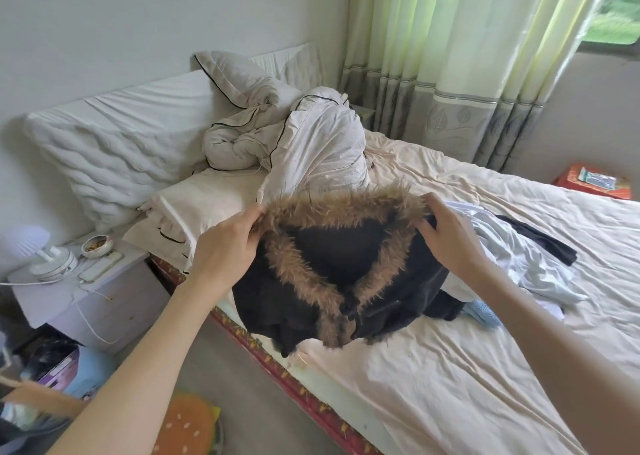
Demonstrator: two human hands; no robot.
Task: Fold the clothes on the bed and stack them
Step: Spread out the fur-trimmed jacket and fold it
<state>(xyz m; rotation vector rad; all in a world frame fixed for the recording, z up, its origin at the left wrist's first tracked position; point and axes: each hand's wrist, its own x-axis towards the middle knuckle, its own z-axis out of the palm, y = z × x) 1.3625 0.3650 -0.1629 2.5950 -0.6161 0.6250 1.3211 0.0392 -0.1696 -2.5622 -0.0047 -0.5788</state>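
1. two bare hands hold up a black coat [277, 302], a thick matte garment whose hood is edged with shaggy tan-brown fur trim [341, 207] that curves in an arch and narrows to a v at the collar.
2. left hand [227, 241] pinches the fur at the coat's left side, thumb and fingers curled on it.
3. right hand [446, 236] grips the coat's right side, fingers bent over the fur's end.
4. the coat's lower part sags in soft folds onto the near edge of the bed [450, 385], whose cream sheet is wrinkled.
5. just right of the coat lies a crumpled white garment [519, 267], thin and smooth, with a black cloth strip [543, 243] across it and a pale blue knit piece [483, 312] peeking from under.
6. behind the coat sits a bunched white duvet [311, 143] with dark piping, beside a ribbed puffy pillow [114, 153].
7. left of the coat stands a boxy white nightstand [104, 295].
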